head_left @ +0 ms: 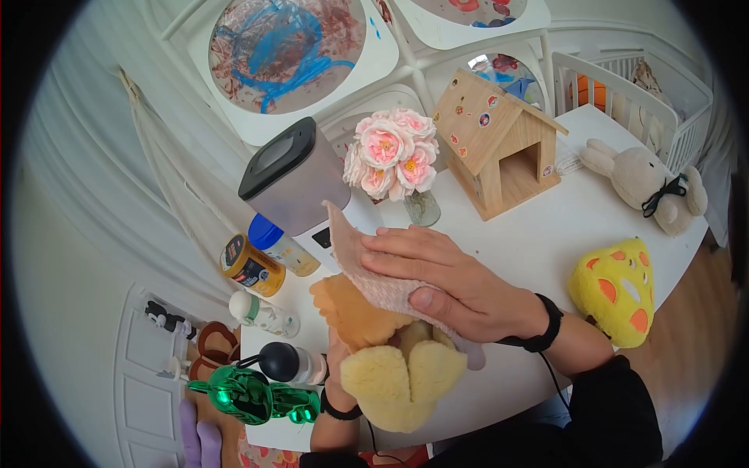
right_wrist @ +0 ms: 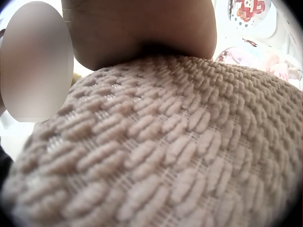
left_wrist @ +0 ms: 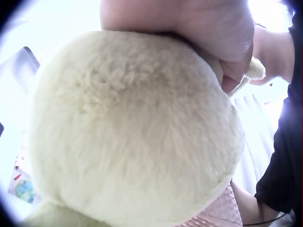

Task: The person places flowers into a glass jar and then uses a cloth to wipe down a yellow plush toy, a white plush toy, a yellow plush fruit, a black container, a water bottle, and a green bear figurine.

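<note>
A yellow fluffy plush toy with an orange, scalloped-edged part is above the table's near edge. My left hand grips it from the left, mostly hidden behind the toy in the head view; in the left wrist view the hand curls against its pale fur. A pink textured cloth drapes over the toy's upper side. On top of this cloth my right hand rests with long, straight fingers, pressing it to the toy. Woven loops of the cloth fill the right wrist view.
Left on the white table stand a green shiny figurine, a black-lidded bottle, a white bottle, a yellow can and a grey-lidded appliance. Flowers, a wooden house and two plush toys lie beyond and right.
</note>
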A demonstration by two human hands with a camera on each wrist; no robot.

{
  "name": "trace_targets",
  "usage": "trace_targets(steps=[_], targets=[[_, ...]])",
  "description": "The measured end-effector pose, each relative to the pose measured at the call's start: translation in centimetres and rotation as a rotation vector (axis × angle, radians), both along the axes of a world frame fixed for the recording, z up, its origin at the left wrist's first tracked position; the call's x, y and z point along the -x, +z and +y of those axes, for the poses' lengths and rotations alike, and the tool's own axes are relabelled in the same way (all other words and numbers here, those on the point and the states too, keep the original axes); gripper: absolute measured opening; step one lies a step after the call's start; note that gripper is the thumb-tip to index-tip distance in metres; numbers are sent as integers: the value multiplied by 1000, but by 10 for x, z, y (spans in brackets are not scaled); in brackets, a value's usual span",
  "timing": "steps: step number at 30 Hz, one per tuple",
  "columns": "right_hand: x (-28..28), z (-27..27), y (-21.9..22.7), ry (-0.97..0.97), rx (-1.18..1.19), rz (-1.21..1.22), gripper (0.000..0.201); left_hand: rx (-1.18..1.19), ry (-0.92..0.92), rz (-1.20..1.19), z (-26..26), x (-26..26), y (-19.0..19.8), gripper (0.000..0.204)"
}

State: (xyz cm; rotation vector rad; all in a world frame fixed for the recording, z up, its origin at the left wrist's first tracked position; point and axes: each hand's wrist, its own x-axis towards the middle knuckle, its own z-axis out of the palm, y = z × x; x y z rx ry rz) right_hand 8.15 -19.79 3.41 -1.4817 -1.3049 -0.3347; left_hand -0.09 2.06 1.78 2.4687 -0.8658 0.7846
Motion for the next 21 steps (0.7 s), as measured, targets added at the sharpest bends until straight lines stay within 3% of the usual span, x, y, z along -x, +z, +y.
trace_targets(steps=[4,6,10,12,19,21], targets=[[5,-8,6,-8,94,16,45,-3,-123,-83,3,9,-10,53],[5,-8,7,51,104,18,45,322,-70,230,-11,23,-4,45],[11,-6,5,56,121,-25,43,199,-155,108,-13,18,-3,43],[15,-5,6,61,86,-57,40,-57,-220,-28,-10,15,-2,41],[19,0,0,71,40,-84,29,31,-280,100,-24,13,4,37],[19,0,-2,159,-116,120,31,189,-256,232,-24,12,-2,34]])
